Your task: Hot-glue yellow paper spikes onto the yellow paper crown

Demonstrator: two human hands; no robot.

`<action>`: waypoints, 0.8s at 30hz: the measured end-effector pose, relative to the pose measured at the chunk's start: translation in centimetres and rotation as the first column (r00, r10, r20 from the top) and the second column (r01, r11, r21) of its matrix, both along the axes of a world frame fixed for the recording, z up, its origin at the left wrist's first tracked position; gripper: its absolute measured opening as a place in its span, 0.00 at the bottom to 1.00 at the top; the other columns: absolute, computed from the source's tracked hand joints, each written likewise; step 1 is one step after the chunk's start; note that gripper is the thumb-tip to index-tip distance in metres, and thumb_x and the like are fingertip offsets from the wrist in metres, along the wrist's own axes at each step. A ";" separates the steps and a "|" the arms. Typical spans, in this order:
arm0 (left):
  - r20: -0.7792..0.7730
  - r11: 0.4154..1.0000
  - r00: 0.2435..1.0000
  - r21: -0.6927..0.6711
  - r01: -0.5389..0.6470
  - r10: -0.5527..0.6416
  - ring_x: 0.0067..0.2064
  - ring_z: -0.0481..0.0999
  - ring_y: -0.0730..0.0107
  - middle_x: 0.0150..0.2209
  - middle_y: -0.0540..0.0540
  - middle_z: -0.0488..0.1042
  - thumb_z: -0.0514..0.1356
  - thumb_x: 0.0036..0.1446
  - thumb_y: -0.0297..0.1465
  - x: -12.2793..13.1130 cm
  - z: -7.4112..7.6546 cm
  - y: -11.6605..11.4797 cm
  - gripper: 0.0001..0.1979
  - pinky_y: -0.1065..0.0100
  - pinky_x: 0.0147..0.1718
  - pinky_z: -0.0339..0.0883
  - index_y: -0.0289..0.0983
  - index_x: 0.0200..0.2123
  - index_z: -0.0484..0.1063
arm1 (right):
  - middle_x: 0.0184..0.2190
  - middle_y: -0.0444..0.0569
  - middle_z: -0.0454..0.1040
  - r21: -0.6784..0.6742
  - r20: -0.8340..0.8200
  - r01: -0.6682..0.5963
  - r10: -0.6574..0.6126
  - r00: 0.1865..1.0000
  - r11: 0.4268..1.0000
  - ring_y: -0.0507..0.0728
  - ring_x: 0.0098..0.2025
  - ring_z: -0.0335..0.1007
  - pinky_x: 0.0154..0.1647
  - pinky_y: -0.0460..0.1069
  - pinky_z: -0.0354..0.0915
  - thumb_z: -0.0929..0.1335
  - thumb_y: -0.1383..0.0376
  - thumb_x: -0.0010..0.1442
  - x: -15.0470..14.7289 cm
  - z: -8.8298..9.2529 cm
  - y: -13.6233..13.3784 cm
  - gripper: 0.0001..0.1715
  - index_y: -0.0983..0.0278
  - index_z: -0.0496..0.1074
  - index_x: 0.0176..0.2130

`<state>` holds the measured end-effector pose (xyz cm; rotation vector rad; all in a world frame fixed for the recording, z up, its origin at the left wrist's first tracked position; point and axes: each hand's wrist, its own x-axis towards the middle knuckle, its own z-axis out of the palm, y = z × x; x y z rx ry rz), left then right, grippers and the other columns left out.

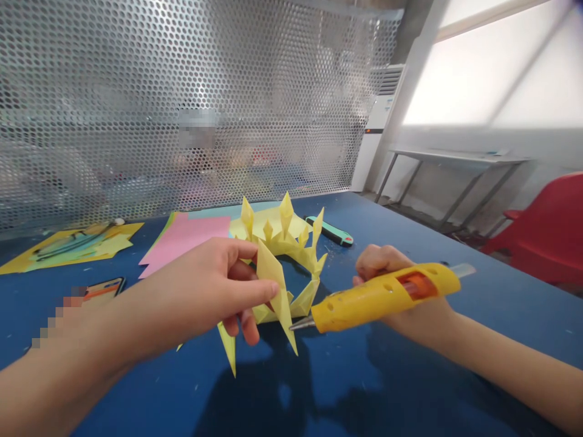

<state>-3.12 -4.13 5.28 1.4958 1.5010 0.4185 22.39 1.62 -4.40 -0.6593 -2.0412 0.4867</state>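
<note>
Yellow paper crown (299,255) is showing over the middle of the blue counter (410,243), between the hands; whether it is resting or being held up, cannot tell. Left hand (228,279): grip is pinching a pointed, folded yellow piece (279,276) at the crown's near side. Right hand (382,260): grip is holding a yellow glue gun (364,303), fingers partly hiding; metal nozzle (303,324) is pointing at the piece's lower edge. Green-and-black cutter (334,232) is lying beyond, pink sheets (191,233) leftward.
</note>
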 end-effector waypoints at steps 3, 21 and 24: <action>-0.015 1.000 1.000 -0.006 0.003 -0.003 0.22 0.75 0.71 0.20 0.53 0.76 0.62 0.48 0.39 0.0 0.1 0.0 0.10 0.73 0.21 0.63 0.40 0.31 0.72 | 0.24 0.40 0.60 0.017 0.001 -0.016 0.016 1.000 1.000 0.51 0.24 0.58 0.22 0.48 0.59 0.67 0.71 0.54 0.0 0.1 -0.1 0.13 0.58 0.57 0.31; -0.010 1.000 1.000 -0.004 -0.001 0.001 0.19 0.72 0.75 0.16 0.55 0.74 0.63 0.48 0.38 0.0 0.0 0.1 0.09 0.76 0.19 0.62 0.40 0.31 0.72 | 0.23 0.40 0.62 0.255 0.045 0.005 -0.017 0.999 0.967 0.50 0.23 0.58 0.22 0.47 0.56 0.68 0.73 0.55 -0.3 0.2 -0.4 0.15 0.58 0.58 0.29; -0.013 1.000 1.000 -0.013 0.009 -0.009 0.20 0.74 0.74 0.22 0.51 0.78 0.62 0.48 0.40 0.0 0.0 0.0 0.12 0.76 0.19 0.63 0.39 0.33 0.73 | 0.23 0.41 0.62 0.185 0.042 0.046 -0.055 0.998 0.982 0.51 0.23 0.58 0.23 0.48 0.58 0.68 0.71 0.55 -0.3 0.3 -0.4 0.14 0.58 0.58 0.28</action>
